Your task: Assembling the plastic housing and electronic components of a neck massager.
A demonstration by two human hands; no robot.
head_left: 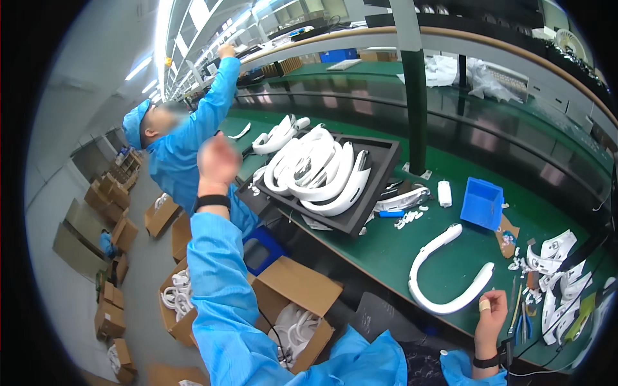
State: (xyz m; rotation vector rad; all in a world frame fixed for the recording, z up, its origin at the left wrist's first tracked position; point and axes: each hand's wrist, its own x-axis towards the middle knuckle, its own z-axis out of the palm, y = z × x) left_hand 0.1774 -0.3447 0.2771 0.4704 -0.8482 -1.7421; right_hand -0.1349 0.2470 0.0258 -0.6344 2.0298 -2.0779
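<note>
My left hand (pixel 217 162) is raised in the air, blurred, above the left end of the green bench (pixel 386 251), holding nothing that I can make out. A black band circles its wrist. My right hand (pixel 490 313) rests at the bench's near edge, fingers touching one end of a white U-shaped neckband part (pixel 444 270) that lies flat on the green mat. A black tray (pixel 380 164) heaped with several white U-shaped parts (pixel 318 170) stands beyond my left hand.
A small blue bin (pixel 481 202) stands behind the single white part. Small white pieces and hand tools (pixel 560 283) lie at the right. Open cardboard boxes (pixel 290 302) with white parts stand on the floor at left. A co-worker in blue (pixel 183 138) reaches upward nearby.
</note>
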